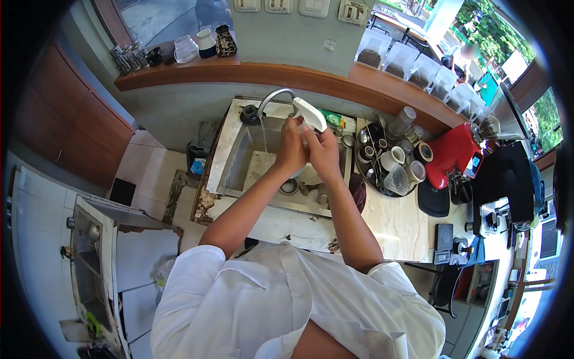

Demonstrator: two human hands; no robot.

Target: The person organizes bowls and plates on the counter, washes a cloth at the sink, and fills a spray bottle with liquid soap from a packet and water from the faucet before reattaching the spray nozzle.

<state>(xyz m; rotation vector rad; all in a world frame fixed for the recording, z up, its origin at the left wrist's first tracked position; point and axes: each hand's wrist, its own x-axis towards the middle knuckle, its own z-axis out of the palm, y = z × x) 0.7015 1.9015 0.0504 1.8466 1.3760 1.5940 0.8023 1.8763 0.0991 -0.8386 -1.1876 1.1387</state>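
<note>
Over the sink [234,173], both hands are raised close together at a smooth white rounded object [310,113], whose kind I cannot make out. My left hand [291,148] is closed at its lower left side. My right hand [323,154] grips it from the right, fingers curled inward. Parts of the object are hidden behind the fingers. Just left of the hands, a thin stream of water [264,136] runs from the curved metal faucet [276,93] into the basin. A round metal ring-like item [289,186] lies in the sink below the wrists.
On the right counter, a round tray [385,188] carries cups, jars and utensils beside a red grinder [452,154]. A green packet [330,118] lies behind the sink. Clear containers [400,60] line the window ledge. A scale [443,242] sits near the counter's front edge.
</note>
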